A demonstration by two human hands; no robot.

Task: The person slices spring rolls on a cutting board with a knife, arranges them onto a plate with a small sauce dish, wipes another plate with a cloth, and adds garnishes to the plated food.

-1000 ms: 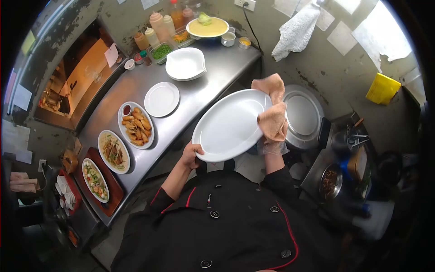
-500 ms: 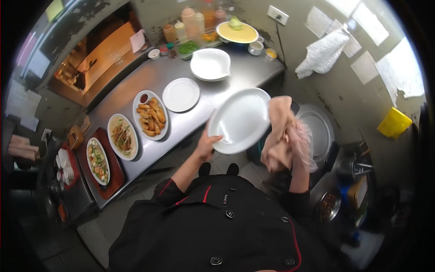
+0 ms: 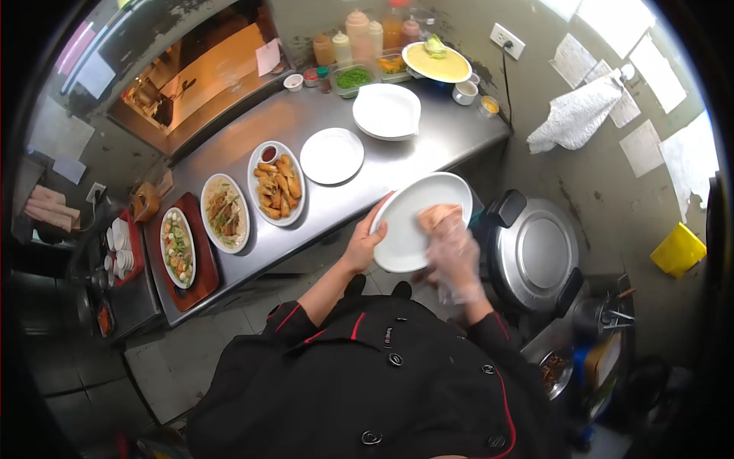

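Observation:
My left hand point(image 3: 365, 241) grips the left rim of a white oval plate point(image 3: 401, 233), thumb on top. In a clear plastic glove, my right hand point(image 3: 453, 258) holds a bunched pinkish-orange cloth point(image 3: 441, 217) against the plate's face; the hand is partly blurred. The plate is held in front of the counter's edge. On the counter nearest to it are a round white plate point(image 3: 332, 156) and an oval plate of golden fried pieces point(image 3: 278, 188) with a small cup of red sauce.
The steel counter point(image 3: 306, 214) also bears a noodle dish point(image 3: 225, 213), another dish point(image 3: 178, 249) on a reddish-brown board, stacked white bowls point(image 3: 387, 110), squeeze bottles point(image 3: 357, 32) and a yellow-topped plate point(image 3: 436, 61). A round metal-lidded cooker point(image 3: 538, 251) stands at right.
The cloth and my right hand have moved from the plate's right side onto its face. The plate is tilted differently, and the whole view has shifted, bringing the cooker fully into sight.

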